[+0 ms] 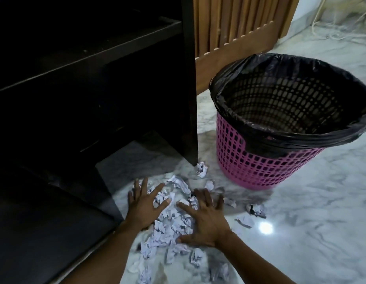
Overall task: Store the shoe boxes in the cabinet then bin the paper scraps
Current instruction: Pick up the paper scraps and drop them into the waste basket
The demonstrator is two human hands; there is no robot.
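The paper scraps [171, 224] lie in a loose heap on the marble floor [300, 232], just off the corner of the dark cabinet [96, 89], with stragglers scattered out toward three and six o'clock from the heap. The pink bin [259, 165], lined with a black bag [290, 138], stands near at about one o'clock from the pile, mouth up and apparently empty.

Both hands are flat and spread, fingers splayed, grasping nothing. The left hand [144, 203] rests at the pile's ten o'clock edge, the right hand [206, 220] at its three o'clock edge, the heap between them.

These scraps look feather-light, crumpled and soft, so they should squash without harm but slip away easily on the polished stone. I would judge the best hold is a two-handed scoop, palms sweeping in from both sides and pressing the heap together, rather than pinching single pieces.

The heap has a rough long axis running from about six o'clock up to twelve, away from the person toward the cabinet corner; the single wads point no particular way.

No shoe boxes show here; the cabinet's inside is too dark to tell.
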